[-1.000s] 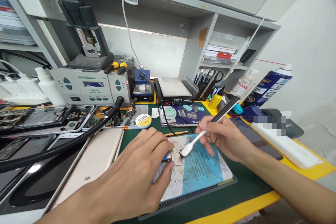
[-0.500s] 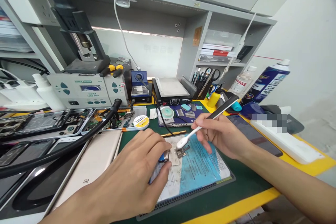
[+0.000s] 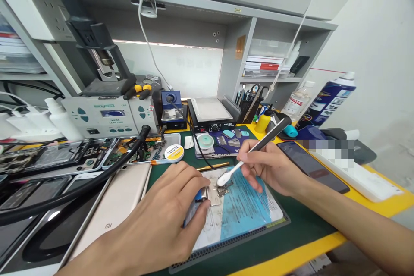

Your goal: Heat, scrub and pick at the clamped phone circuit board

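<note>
My right hand (image 3: 270,164) grips a brush (image 3: 267,137) with a black handle and white neck. Its white head rests at the upper edge of a small metal part (image 3: 224,189), which lies on a stained blue-and-white pad (image 3: 246,211). Over the pad's left side, my left hand (image 3: 176,207) has its thumb and forefinger closed round a small holder (image 3: 203,195) with blue and metal parts, mostly hidden by the fingers. The holder sits just left of the metal part.
Phones (image 3: 113,211) and a thick black cable (image 3: 97,185) lie at the left. A brass-coloured rod (image 3: 213,166) is behind the pad. Farther back stand a rework station (image 3: 113,116) and a heating plate (image 3: 211,110). A dark phone (image 3: 312,166) lies at the right.
The view has shifted slightly. The brush head has moved a little down over the metal part, its handle still in my right hand. My left hand keeps its hold.
</note>
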Motion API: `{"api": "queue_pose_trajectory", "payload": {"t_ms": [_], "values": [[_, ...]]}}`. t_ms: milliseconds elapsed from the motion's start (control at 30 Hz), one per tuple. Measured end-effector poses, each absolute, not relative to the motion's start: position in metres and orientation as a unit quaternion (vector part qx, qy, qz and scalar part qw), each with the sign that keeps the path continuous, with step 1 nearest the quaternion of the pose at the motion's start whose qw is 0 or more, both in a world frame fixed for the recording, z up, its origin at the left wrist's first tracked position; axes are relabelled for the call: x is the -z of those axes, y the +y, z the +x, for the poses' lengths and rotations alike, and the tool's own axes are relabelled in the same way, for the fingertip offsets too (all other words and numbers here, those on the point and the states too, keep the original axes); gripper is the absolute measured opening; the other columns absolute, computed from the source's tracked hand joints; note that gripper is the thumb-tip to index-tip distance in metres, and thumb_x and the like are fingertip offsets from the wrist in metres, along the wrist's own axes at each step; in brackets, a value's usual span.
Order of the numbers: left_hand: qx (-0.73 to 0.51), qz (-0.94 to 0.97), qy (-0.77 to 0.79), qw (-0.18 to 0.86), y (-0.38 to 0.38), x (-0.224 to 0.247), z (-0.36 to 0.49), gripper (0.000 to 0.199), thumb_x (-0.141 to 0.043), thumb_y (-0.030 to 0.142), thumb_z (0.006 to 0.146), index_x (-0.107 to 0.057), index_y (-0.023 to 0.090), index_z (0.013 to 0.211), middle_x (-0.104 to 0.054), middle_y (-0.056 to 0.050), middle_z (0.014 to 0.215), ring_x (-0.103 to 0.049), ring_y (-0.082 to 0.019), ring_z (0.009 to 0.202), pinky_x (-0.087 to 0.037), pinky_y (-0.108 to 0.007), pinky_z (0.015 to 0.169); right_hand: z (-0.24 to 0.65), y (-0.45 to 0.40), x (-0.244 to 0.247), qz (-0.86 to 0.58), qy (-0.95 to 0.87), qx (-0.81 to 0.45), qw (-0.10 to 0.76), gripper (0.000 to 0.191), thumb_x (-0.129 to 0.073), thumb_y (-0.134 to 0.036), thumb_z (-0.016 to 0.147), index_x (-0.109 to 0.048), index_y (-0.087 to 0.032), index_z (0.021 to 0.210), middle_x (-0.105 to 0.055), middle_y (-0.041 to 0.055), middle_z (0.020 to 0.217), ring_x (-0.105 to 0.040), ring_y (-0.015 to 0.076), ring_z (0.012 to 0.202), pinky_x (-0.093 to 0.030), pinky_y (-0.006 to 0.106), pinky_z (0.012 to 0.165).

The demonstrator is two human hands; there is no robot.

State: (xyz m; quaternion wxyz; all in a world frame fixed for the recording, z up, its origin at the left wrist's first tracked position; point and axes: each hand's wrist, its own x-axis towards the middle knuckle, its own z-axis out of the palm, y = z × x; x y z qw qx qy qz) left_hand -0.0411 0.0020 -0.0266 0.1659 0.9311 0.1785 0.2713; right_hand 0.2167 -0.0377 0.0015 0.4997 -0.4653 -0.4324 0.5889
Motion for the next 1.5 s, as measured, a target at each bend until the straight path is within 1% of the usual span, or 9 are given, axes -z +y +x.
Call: {"api": "queue_pose_trajectory", "payload": {"t_ms": [200, 400, 567, 733, 933, 1067, 1267, 1500], "values": [[-0.268, 0.931, 0.175, 0.174, 0.0024, 0.0264, -0.0407, 0.021, -0.051, 0.014, 0.099, -0.058, 0.020, 0.118, -0.062, -0.007, 0.108, -0.054, -0.024, 0.100, -0.047, -0.041, 0.088, 0.2181, -0.0386, -0.0005, -0.451, -0.452, -0.593, 0.491, 0.021, -0.078, -0.025, 0.079, -0.063, -0.016, 0.069, -0.069, 0.0013, 0.055, -0.061, 0.0119, 0.036, -0.047, 0.017, 0.034], [-0.269, 0.930, 0.177, 0.178, 0.0016, 0.0278, -0.0411, 0.021, -0.051, 0.013, 0.099, -0.058, 0.021, 0.117, -0.062, -0.006, 0.108, -0.054, -0.023, 0.101, -0.047, -0.040, 0.089, 0.2179, -0.0408, -0.0017, -0.445, -0.481, -0.596, 0.464, 0.018, -0.079, -0.024, 0.080, -0.065, -0.015, 0.072, -0.072, 0.0024, 0.059, -0.063, 0.0116, 0.040, -0.049, 0.017, 0.037], [-0.275, 0.928, 0.177, 0.178, 0.0008, 0.0293, -0.0416, 0.022, -0.051, 0.013, 0.100, -0.059, 0.021, 0.118, -0.062, -0.006, 0.109, -0.054, -0.023, 0.101, -0.046, -0.038, 0.089, 0.2195, -0.0380, -0.0018, -0.466, -0.462, -0.598, 0.461, 0.013, -0.075, -0.020, 0.077, -0.066, -0.016, 0.071, -0.069, 0.0009, 0.055, -0.061, 0.0130, 0.038, -0.048, 0.018, 0.033], [-0.283, 0.927, 0.176, 0.172, 0.0004, 0.0304, -0.0413, 0.022, -0.051, 0.013, 0.100, -0.058, 0.022, 0.120, -0.062, -0.005, 0.110, -0.054, -0.022, 0.102, -0.044, -0.037, 0.090, 0.2202, -0.0366, -0.0023, -0.458, -0.458, -0.598, 0.473, 0.013, -0.076, -0.021, 0.075, -0.065, -0.015, 0.070, -0.067, 0.0002, 0.053, -0.061, 0.0130, 0.038, -0.049, 0.018, 0.034], [-0.283, 0.927, 0.176, 0.170, 0.0010, 0.0299, -0.0397, 0.021, -0.051, 0.013, 0.101, -0.058, 0.021, 0.119, -0.062, -0.005, 0.110, -0.053, -0.022, 0.100, -0.043, -0.039, 0.091, 0.2220, -0.0372, -0.0027, -0.458, -0.464, -0.610, 0.450, 0.012, -0.076, -0.019, 0.073, -0.065, -0.015, 0.070, -0.068, 0.0011, 0.054, -0.061, 0.0129, 0.039, -0.049, 0.018, 0.034], [-0.291, 0.925, 0.174, 0.171, 0.0005, 0.0301, -0.0398, 0.023, -0.051, 0.013, 0.101, -0.058, 0.023, 0.121, -0.062, -0.004, 0.109, -0.054, -0.022, 0.099, -0.043, -0.039, 0.088, 0.2248, -0.0368, -0.0015, -0.462, -0.455, -0.608, 0.458, 0.007, -0.071, -0.016, 0.072, -0.064, -0.016, 0.068, -0.065, -0.0001, 0.053, -0.060, 0.0135, 0.038, -0.048, 0.019, 0.032], [-0.293, 0.927, 0.171, 0.162, -0.0015, 0.0301, -0.0411, 0.022, -0.052, 0.013, 0.101, -0.059, 0.021, 0.120, -0.062, -0.006, 0.109, -0.054, -0.023, 0.099, -0.044, -0.039, 0.087, 0.2249, -0.0374, -0.0019, -0.463, -0.479, -0.608, 0.432, 0.009, -0.075, -0.017, 0.072, -0.066, -0.015, 0.070, -0.067, 0.0013, 0.054, -0.061, 0.0127, 0.039, -0.049, 0.018, 0.035], [-0.299, 0.928, 0.170, 0.144, -0.0001, 0.0308, -0.0397, 0.023, -0.053, 0.013, 0.099, -0.059, 0.019, 0.121, -0.062, -0.007, 0.111, -0.056, -0.024, 0.100, -0.046, -0.040, 0.087, 0.2258, -0.0363, -0.0003, -0.469, -0.458, -0.608, 0.447, 0.007, -0.071, -0.015, 0.071, -0.065, -0.015, 0.067, -0.063, -0.0002, 0.051, -0.059, 0.0133, 0.037, -0.048, 0.019, 0.032]]}}
